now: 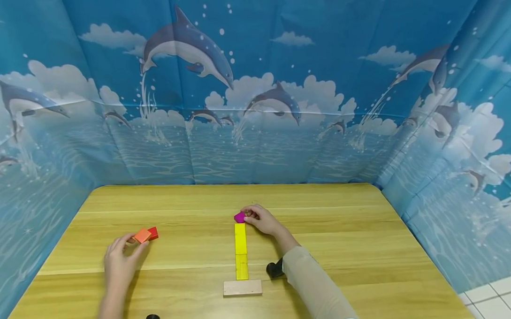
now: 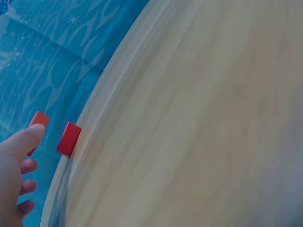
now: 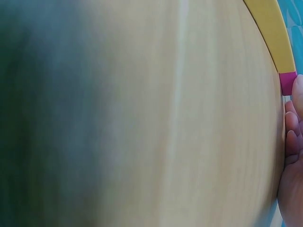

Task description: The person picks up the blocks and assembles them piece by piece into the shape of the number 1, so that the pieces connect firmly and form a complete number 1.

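Note:
My left hand point(image 1: 120, 263) pinches an orange block point(image 1: 142, 235) between thumb and fingers. Just beyond it lies a red block point(image 1: 154, 233), which shows apart from the orange one in the left wrist view. At the far end of a yellow row, my right hand point(image 1: 261, 219) grips a small purple block point(image 1: 239, 218) by its right side. Two yellow blocks point(image 1: 240, 239) lie end to end in a straight line toward me. A pale wooden block point(image 1: 242, 288) lies crosswise at their near end. In the right wrist view the purple block point(image 3: 287, 83) meets the yellow end.
All this is on a wood-grain table point(image 1: 192, 298). A dolphin-printed blue curtain point(image 1: 255, 145) hangs around its back and sides. Black wrist-worn pieces show beside the right forearm point(image 1: 275, 269) and the left forearm point(image 1: 113, 314).

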Motion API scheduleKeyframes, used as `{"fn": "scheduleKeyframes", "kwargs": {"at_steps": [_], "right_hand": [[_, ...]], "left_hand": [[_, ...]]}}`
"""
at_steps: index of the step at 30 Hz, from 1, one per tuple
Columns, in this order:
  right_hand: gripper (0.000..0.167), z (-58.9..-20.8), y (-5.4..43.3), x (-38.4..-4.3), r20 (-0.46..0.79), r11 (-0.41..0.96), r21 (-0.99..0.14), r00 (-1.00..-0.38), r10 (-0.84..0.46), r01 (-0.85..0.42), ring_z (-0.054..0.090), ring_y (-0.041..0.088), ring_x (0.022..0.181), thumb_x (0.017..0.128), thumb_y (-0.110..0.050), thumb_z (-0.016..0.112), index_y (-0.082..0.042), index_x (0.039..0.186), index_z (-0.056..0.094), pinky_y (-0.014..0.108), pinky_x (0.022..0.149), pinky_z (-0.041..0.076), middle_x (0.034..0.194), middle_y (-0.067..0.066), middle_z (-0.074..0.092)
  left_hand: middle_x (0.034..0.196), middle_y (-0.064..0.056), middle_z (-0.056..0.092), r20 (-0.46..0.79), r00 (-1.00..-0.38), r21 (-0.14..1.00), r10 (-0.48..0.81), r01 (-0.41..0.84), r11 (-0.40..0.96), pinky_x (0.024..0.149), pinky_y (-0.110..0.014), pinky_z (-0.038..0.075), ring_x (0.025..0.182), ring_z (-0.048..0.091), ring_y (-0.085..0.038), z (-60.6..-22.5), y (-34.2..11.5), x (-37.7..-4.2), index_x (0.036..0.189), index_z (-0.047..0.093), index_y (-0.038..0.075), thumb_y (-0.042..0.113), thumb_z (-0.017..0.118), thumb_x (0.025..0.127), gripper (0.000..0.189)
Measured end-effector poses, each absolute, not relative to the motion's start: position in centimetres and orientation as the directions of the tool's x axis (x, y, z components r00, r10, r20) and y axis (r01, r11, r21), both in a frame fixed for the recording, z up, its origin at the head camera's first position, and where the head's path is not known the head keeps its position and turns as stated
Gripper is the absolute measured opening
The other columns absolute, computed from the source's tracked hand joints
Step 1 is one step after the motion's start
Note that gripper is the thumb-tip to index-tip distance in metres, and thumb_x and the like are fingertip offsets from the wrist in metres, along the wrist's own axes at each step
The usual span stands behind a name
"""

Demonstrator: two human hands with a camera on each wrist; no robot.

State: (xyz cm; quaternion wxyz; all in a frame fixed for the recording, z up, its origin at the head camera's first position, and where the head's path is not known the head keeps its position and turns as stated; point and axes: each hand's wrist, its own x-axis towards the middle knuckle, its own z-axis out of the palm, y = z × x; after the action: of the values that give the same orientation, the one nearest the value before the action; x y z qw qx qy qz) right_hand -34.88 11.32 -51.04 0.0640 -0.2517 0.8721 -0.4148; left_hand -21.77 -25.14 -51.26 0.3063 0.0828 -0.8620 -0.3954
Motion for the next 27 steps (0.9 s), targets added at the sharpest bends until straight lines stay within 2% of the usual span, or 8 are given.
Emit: {"fn": "scheduleKeyframes", "kwargs": {"at_steps": [10, 20, 27], "right_hand": [[0.026, -50.9, 11.2, -34.8, 0.099, 0.524, -0.761, -0.866, -0.489, -0.383, 0.045, 0.016, 0.081, 0.091, -0.011, 0.054, -0.003, 0.115, 0.058, 0.026, 0.073, 0.04, 0.093, 0.007, 0.052], [0.026, -50.9, 11.1, -34.8, 0.086, 0.537, -0.756, -0.871, -0.484, -0.374, 0.045, 0.017, 0.082, 0.091, -0.011, 0.053, -0.004, 0.116, 0.058, 0.028, 0.074, 0.04, 0.094, 0.007, 0.052], [0.025, -51.1, 11.2, -34.8, 0.091, 0.54, -0.753, -0.872, -0.48, -0.376, 0.045, 0.016, 0.081, 0.091, -0.011, 0.054, -0.005, 0.115, 0.058, 0.027, 0.073, 0.04, 0.093, 0.006, 0.052]], "left_hand": [[0.09, -0.019, 0.062, 0.504, -0.806, 0.722, -0.31, 0.196, 0.664, 0.071, -0.032, 0.034, 0.081, 0.05, -0.028, -51.4, -22.3, -23.6, 0.1, 0.062, -0.006, 0.004, 0.079, 0.067, 0.039], [0.093, -0.016, 0.062, 0.442, -0.867, 0.714, -0.229, 0.185, 0.675, 0.079, -0.043, 0.039, 0.09, 0.052, -0.031, -51.4, -20.1, -24.9, 0.105, 0.062, 0.0, 0.012, 0.078, 0.071, 0.039], [0.092, -0.012, 0.061, 0.396, -0.898, 0.744, -0.195, 0.189, 0.641, 0.081, -0.042, 0.04, 0.092, 0.052, -0.029, -51.5, -18.3, -25.7, 0.106, 0.062, 0.002, 0.016, 0.076, 0.074, 0.038]]}}
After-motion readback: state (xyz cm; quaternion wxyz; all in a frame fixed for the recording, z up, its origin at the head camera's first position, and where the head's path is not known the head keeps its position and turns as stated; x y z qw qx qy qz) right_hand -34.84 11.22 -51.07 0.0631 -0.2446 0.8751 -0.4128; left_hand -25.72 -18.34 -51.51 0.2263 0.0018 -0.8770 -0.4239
